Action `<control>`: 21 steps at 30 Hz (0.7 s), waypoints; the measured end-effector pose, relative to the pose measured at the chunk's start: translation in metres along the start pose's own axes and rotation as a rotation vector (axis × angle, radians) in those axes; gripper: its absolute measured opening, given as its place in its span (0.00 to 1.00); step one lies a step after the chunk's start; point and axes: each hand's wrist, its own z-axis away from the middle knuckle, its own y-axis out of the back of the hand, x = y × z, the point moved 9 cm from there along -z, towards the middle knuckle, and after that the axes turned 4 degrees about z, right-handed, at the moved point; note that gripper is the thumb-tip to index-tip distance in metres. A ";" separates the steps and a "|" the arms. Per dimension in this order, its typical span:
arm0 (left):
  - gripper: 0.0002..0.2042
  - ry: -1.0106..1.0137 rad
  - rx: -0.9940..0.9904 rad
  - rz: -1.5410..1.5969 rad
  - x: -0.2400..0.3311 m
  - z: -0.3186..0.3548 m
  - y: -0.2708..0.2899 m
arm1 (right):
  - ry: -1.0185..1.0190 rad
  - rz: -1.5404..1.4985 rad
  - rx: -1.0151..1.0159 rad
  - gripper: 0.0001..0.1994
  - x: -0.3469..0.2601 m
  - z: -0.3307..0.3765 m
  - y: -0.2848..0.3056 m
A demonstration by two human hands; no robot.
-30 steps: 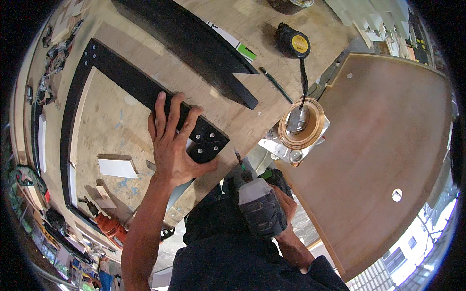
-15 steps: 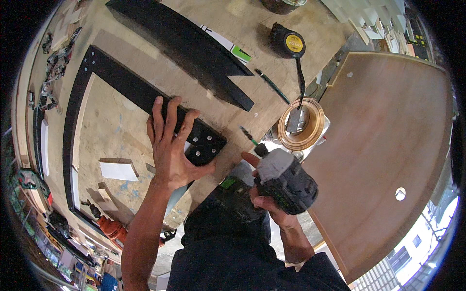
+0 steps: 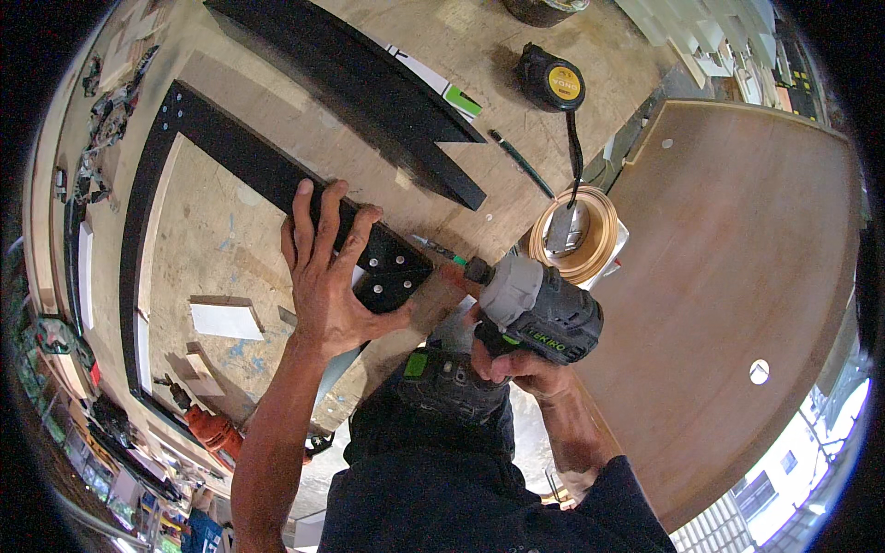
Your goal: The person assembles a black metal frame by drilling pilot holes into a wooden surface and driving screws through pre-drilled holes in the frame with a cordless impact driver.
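A black frame (image 3: 241, 158) with corner screws lies on the wooden workbench (image 3: 442, 230). My left hand (image 3: 324, 295) rests spread across one bar of it, fingertips on the bar's far side and thumb stretched toward its near end. Several bright screw heads (image 3: 375, 263) show in that end. My right hand (image 3: 535, 369) is closed around the handle of a grey and black cordless drill driver (image 3: 544, 313). The driver points left, and its slim bit (image 3: 438, 247) sits close to the bar's far edge; whether it touches cannot be told.
Beyond the frame lies a notched black board (image 3: 341, 88). A tape measure (image 3: 553, 78), a dark pencil (image 3: 521, 163) and a roll of edging strip (image 3: 590, 263) are to the right. A large curved wooden panel (image 3: 719, 286) stands right. An orange drill (image 3: 212, 431) and white offcut (image 3: 226, 321) lie left.
My right hand has turned the driver and moved it slightly up and left, bringing the bit close to the frame's end. My left hand keeps its place on the bar.
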 end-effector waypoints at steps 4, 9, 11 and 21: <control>0.48 -0.027 0.044 -0.006 -0.001 0.002 0.002 | 0.042 -0.018 -0.035 0.33 -0.010 -0.006 -0.010; 0.51 -0.021 0.016 0.005 0.001 -0.001 0.001 | 0.017 -0.042 -0.081 0.32 -0.010 -0.010 -0.007; 0.52 -0.013 0.016 0.014 -0.002 0.001 0.001 | 0.005 -0.044 -0.107 0.31 -0.014 -0.012 -0.010; 0.53 -0.050 0.045 0.030 -0.002 0.003 0.000 | 0.049 0.154 0.031 0.40 0.000 -0.014 0.009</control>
